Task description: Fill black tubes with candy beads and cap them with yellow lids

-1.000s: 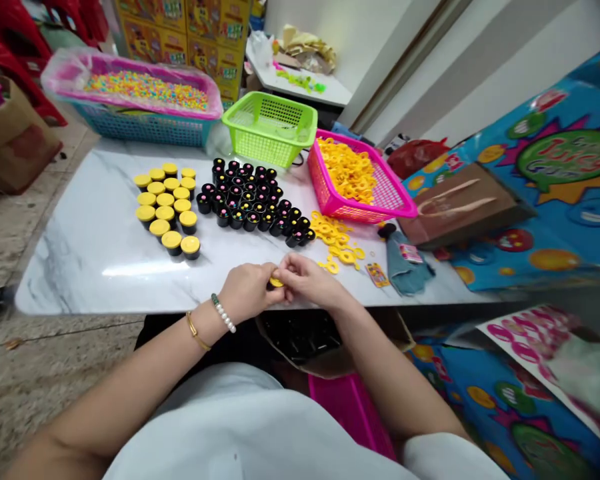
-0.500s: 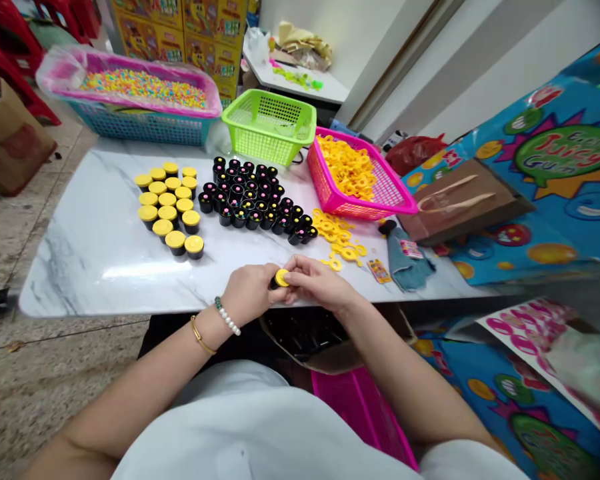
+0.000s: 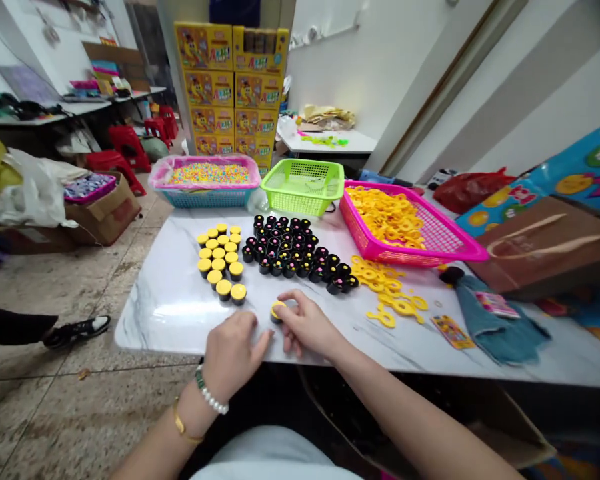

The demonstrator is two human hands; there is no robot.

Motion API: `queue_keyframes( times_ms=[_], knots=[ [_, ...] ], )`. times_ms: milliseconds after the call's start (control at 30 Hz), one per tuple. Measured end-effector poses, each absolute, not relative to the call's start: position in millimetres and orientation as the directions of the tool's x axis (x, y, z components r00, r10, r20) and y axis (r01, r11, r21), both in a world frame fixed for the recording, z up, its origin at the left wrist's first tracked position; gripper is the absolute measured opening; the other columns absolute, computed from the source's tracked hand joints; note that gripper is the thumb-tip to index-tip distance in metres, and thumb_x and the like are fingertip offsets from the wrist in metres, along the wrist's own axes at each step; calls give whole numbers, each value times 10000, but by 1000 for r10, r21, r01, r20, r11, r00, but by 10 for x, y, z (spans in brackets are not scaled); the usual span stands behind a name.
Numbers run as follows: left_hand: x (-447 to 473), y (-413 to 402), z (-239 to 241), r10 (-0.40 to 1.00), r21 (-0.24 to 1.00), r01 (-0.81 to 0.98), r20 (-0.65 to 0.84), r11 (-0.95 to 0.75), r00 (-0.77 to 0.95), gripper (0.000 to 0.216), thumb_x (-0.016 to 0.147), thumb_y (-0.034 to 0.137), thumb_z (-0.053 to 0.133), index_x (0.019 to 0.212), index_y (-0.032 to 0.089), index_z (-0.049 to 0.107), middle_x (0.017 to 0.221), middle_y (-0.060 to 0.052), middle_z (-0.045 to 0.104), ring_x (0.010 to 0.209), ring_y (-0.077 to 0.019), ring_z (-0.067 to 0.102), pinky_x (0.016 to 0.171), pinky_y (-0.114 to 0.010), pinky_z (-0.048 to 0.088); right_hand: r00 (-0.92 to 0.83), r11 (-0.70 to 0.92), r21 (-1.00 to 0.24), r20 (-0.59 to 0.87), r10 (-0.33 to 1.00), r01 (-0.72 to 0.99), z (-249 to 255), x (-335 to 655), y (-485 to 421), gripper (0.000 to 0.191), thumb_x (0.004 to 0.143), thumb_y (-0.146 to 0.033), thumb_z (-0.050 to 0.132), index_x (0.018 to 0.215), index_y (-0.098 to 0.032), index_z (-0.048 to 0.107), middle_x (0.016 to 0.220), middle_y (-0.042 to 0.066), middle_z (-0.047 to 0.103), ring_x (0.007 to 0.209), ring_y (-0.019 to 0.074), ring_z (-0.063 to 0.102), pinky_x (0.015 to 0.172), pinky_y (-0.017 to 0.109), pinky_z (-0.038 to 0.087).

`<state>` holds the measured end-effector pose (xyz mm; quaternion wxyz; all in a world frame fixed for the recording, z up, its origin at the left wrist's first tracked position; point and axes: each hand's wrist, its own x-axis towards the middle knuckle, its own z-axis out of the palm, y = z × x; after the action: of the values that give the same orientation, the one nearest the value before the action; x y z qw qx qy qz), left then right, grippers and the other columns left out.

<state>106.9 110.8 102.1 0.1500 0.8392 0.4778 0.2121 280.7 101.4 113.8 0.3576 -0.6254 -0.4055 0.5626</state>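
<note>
My right hand point(image 3: 307, 327) pinches a small black pot with a yellow lid point(image 3: 277, 311) that stands on the white marble table point(image 3: 155, 300). My left hand point(image 3: 233, 353) rests just left of it with curled fingers, off the pot. Behind, a group of yellow-lidded pots point(image 3: 220, 260) stands beside a cluster of open black pots point(image 3: 295, 253). Loose yellow lids point(image 3: 390, 293) lie to the right.
A pink basket point(image 3: 467, 250) holds yellow lids, beside a green basket point(image 3: 305, 183) and a blue basket of coloured candy point(image 3: 207, 177). A brown bag point(image 3: 545, 247) and a blue cloth point(image 3: 495, 320) lie right. A person's shoe point(image 3: 77, 328) is on the floor left.
The head has lifted, so the room shows. The lidded pot went from between both hands down onto the table; my left hand has come off it.
</note>
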Motion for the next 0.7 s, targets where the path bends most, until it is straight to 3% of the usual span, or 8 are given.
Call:
queue_keyframes(
  times_ms=[100,233,367,533,633,700],
  knots=[
    [784,1289,1067,896,328,836,220,-441,386,271,907,441,551,787,198,560,765,-28,628,696,-176,613,606,-275,433,-1,-395,-913,-397,918,100,1141,2581,1281,506,847,-385,621,1252,-196,383,515,-83,572,382,187,629,267,198,419],
    [652,1633,1110,902,246,874,228,-419,368,282,888,429,577,741,189,555,778,-44,622,724,-180,603,644,-280,429,-29,-363,-928,-367,930,81,1102,2357,1607,589,867,-340,605,1347,-155,317,506,-73,573,396,211,640,287,254,481],
    [568,1938,1138,896,215,879,236,-425,376,283,887,414,568,717,189,538,797,-54,610,738,-186,586,656,-291,422,-16,-327,-940,-330,944,98,1081,2181,1851,528,879,-334,604,1308,-156,354,503,-67,572,412,212,651,300,252,491],
    [461,1862,1086,827,219,804,260,-553,498,307,902,415,534,684,201,503,716,-31,560,690,-184,557,651,-301,409,-20,-295,-952,-297,955,80,1136,2281,1602,529,908,-437,573,1329,-183,375,536,-71,573,419,189,641,335,235,466],
    [485,1623,1015,770,224,751,347,-622,535,353,937,441,488,674,206,495,683,-21,534,680,-190,542,656,-313,407,61,-85,-953,-70,996,290,1181,2693,1147,315,908,-410,576,1153,-212,582,646,-25,642,536,159,670,504,254,528],
    [578,1475,994,742,267,699,360,-663,566,342,949,435,482,699,204,513,694,-16,543,685,-186,545,659,-313,416,212,-6,-825,138,967,566,1192,3099,799,172,898,-336,590,980,-207,669,780,25,696,704,168,688,708,298,556]
  ],
)
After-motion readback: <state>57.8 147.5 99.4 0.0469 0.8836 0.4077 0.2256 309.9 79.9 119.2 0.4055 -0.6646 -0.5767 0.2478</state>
